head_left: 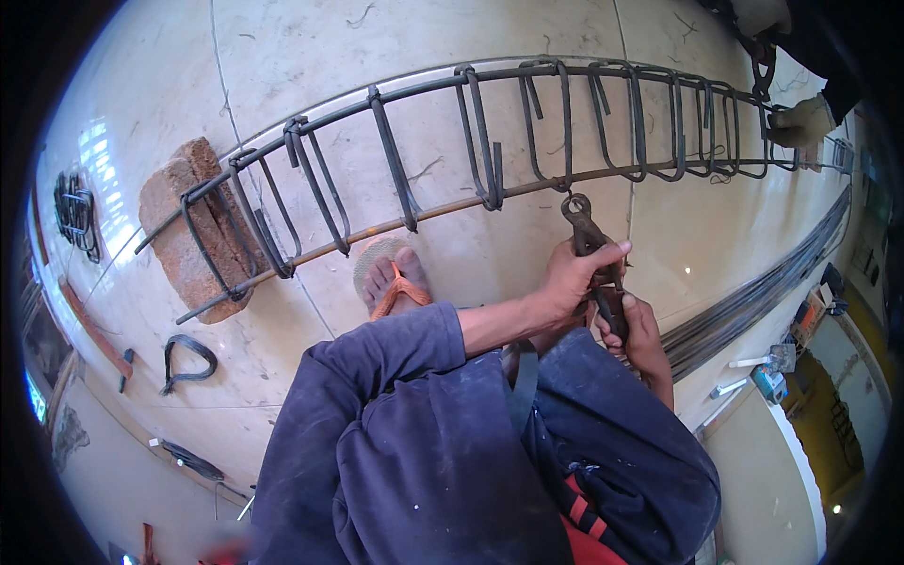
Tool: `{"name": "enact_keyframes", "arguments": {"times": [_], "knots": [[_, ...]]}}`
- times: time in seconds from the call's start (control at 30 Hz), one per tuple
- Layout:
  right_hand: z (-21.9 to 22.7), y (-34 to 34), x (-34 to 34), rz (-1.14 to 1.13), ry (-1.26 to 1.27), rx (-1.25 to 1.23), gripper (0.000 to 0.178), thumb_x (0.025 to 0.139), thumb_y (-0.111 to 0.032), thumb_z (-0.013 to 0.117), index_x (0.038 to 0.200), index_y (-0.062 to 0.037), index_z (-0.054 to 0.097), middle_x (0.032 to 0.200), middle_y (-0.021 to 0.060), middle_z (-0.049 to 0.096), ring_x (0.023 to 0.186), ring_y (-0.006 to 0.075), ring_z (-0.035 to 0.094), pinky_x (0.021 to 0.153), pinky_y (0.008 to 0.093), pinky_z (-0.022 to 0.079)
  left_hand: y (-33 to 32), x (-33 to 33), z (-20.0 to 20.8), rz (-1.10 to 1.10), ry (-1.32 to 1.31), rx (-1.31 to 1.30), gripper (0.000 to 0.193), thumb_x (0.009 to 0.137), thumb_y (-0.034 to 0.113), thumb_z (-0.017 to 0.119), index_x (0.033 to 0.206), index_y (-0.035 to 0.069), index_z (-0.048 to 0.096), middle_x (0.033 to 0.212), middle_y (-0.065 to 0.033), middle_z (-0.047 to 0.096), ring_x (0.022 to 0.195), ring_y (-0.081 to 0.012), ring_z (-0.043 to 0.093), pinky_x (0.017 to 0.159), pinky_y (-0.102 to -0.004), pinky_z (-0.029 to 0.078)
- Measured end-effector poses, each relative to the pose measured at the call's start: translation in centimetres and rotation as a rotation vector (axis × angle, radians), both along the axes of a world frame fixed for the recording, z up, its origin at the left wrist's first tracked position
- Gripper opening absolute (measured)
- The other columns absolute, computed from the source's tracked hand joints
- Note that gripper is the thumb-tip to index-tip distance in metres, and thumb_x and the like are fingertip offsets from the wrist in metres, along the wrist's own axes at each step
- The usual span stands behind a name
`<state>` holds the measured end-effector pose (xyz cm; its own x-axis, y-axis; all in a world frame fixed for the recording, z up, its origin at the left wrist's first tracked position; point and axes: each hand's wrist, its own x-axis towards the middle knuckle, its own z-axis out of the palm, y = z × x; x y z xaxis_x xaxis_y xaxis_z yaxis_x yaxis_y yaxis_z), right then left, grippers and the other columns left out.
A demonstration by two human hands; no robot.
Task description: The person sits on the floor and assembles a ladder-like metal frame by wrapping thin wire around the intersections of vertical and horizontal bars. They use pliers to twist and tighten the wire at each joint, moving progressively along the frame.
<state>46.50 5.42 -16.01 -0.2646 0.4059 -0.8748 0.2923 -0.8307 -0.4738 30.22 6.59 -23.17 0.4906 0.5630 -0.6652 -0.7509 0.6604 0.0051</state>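
Observation:
A rebar cage of long steel bars with bent stirrups stretches across the floor in front of me. A pair of dark steel pincers points up at the cage's near bar, its jaws just below a stirrup joint. I cannot make out whether the jaws grip a tie wire there. My left hand is closed around the pincers below the head. Lower down, my right hand wraps round the handles. Part of the right hand's fingers is hidden behind the tool.
A reddish block props up the cage's left end. Near the far right end, another person's gloved hand touches the cage, with dark pincers close by. Long loose rods lie at right. Stirrups and a bent steel loop lie left.

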Motion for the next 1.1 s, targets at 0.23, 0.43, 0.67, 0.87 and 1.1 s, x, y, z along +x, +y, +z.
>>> {"name": "enact_keyframes", "arguments": {"times": [0.23,0.43,0.67,0.87,1.1], "knots": [[-6.6,-4.0,-0.8,0.568,-0.785,1.056,0.05,0.094,-0.042,0.053,0.125,-0.0034,0.052,0.095,0.0156,0.061,0.079,0.0346,0.066,0.059,0.0432,0.052,0.8,-0.2,1.5,0.018,0.402,0.03,0.039,0.08,0.028,0.078,0.099,0.0,0.057,0.083,-0.0041,0.061,0.078,-0.0127,0.057,0.071,-0.0271,0.047],[-5.8,-6.3,-2.8,0.335,-0.761,1.069,0.052,0.085,-0.023,0.069,0.127,-0.0008,0.049,0.103,0.0196,0.062,0.089,0.0359,0.067,0.069,0.0389,0.055,0.9,0.7,-0.4,-0.054,0.229,-0.132,0.037,0.077,0.03,0.081,0.081,0.004,0.055,0.072,-0.0029,0.057,0.063,-0.0122,0.055,0.052,-0.0293,0.046],[-3.1,-4.3,-3.8,-0.114,-0.069,0.175,0.038,0.087,-0.015,0.062,0.118,0.0005,0.047,0.096,0.0103,0.058,0.093,0.0189,0.058,0.086,0.0316,0.045,1.4,-1.0,-1.2,-0.114,-0.054,-0.065,0.039,0.081,0.023,0.072,0.06,0.013,0.041,0.049,0.0014,0.039,0.041,-0.012,0.042,0.045,-0.0312,0.04],[-2.2,-3.3,-3.7,-0.069,-0.091,-0.045,0.035,0.09,-0.023,0.061,0.111,0.0027,0.051,0.09,0.006,0.055,0.083,0.0154,0.055,0.076,0.0286,0.044,1.4,-1.2,-1.8,-0.133,-0.18,-0.041,0.039,0.08,0.018,0.069,0.059,0.013,0.038,0.047,0.0014,0.035,0.038,-0.0122,0.035,0.044,-0.0339,0.038],[-2.9,-3.8,-5.1,0.117,-0.401,0.319,0.039,0.084,-0.023,0.069,0.101,0.0086,0.055,0.088,0.0162,0.058,0.083,0.0247,0.06,0.072,0.0364,0.047,1.5,-0.8,-1.3,-0.057,-0.047,-0.073,0.036,0.073,0.017,0.074,0.058,0.01,0.042,0.047,0.0007,0.039,0.036,-0.0114,0.038,0.039,-0.0302,0.034]]}}
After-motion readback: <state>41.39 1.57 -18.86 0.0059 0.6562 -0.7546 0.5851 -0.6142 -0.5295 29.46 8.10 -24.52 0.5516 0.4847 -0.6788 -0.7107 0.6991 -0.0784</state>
